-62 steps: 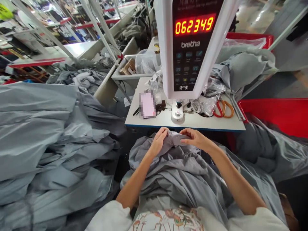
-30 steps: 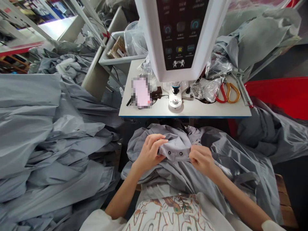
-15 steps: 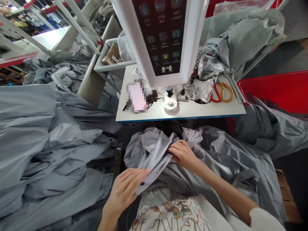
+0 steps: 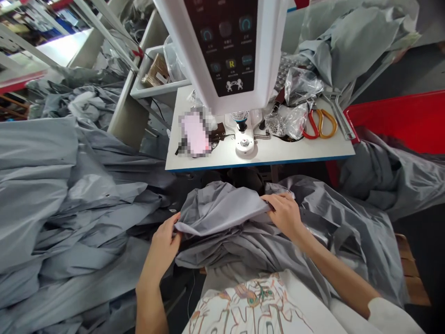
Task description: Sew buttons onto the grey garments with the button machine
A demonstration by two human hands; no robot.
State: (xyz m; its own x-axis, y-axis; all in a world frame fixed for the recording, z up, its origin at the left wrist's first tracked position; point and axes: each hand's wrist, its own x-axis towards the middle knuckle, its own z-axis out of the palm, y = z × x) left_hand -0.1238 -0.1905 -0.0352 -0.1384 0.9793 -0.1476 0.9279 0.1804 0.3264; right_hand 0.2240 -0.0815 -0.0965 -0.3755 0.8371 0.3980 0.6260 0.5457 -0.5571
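Grey fabric (image 4: pixel 222 208), thin and slightly shiny, lies bunched over my lap. My left hand (image 4: pixel 167 239) grips its edge at the left, thumb and fingers closed on the cloth. At the right end of the same fold, my right hand (image 4: pixel 283 211) pinches the fabric. Between both hands the cloth is spread in a wide fold. Just beyond it stands the snap-press machine (image 4: pixel 222 51), with a control panel on its white head and a small lit lower die (image 4: pixel 244 144) on the table. No snap shows on the held part.
A white table (image 4: pixel 299 153) with a blue edge carries a blurred pink item (image 4: pixel 195 132), plastic bags (image 4: pixel 295 120), red-and-yellow-handled scissors (image 4: pixel 320 124) and a wrench (image 4: pixel 340 113). Piled grey fabric (image 4: pixel 86 222) fills the left. A grey bin (image 4: pixel 160 86) stands behind; a red surface (image 4: pixel 403 125) is at right.
My left hand has moved left and up, and my right hand a little right. The fabric between them has turned from a steep bunch into a wider sideways fold; the dark snap no longer shows.
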